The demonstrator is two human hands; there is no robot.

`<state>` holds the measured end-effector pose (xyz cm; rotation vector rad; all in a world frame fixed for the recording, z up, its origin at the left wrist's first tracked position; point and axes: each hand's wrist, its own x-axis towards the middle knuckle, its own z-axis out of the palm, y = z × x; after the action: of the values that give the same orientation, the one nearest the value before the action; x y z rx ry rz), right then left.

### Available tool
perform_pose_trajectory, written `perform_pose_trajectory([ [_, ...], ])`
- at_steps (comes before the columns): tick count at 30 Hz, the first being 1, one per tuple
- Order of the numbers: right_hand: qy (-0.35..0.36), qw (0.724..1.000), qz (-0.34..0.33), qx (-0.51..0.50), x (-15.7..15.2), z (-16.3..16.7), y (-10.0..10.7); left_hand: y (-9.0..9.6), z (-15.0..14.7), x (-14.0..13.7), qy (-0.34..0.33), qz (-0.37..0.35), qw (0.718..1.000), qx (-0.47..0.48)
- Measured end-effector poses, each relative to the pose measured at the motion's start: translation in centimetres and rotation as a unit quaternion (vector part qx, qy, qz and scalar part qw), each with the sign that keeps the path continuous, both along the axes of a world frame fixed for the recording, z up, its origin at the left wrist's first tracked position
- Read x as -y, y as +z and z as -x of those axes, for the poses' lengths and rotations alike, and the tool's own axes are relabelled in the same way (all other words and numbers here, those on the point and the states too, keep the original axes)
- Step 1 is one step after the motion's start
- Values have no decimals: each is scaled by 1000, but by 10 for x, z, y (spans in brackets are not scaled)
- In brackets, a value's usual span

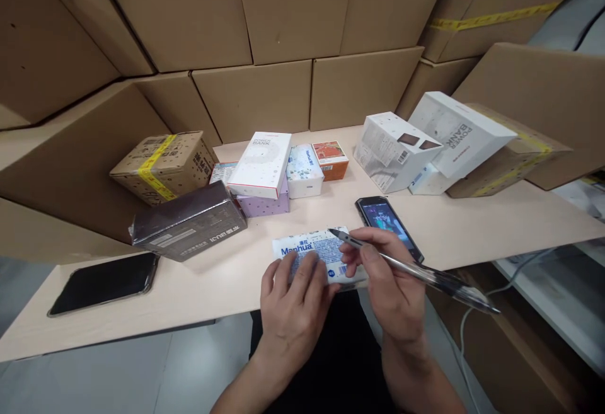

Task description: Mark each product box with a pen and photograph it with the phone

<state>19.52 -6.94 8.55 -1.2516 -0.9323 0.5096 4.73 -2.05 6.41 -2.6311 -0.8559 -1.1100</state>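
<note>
A white tissue pack with blue "Manhua" lettering lies at the table's front edge. My left hand rests over its near left part, fingers bent on the printed face and thumb at the near side. Between the fingers of my right hand is a pen, its dark tip pointing left over the pack's upper edge. I cannot tell whether the tip touches the pack. Just beyond the right hand, a phone with a lit screen lies on the table.
A dark phone lies at the left, near a dark box. Behind are a power bank box, another tissue pack, an orange box and white boxes. Stacked cartons wall the back.
</note>
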Motion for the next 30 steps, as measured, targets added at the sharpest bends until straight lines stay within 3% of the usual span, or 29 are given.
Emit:
perform_pose_trajectory([
  [7,76,984,115,112,-22,-11,-2,-8,-10,8,21,-12,999,30],
  [15,68,973,93,199,-26,-11,-3,-11,-9,8,35,-11,999,19],
  [30,71,965,116,224,-26,-12,-9,-13,-12,11,46,4,998,33],
])
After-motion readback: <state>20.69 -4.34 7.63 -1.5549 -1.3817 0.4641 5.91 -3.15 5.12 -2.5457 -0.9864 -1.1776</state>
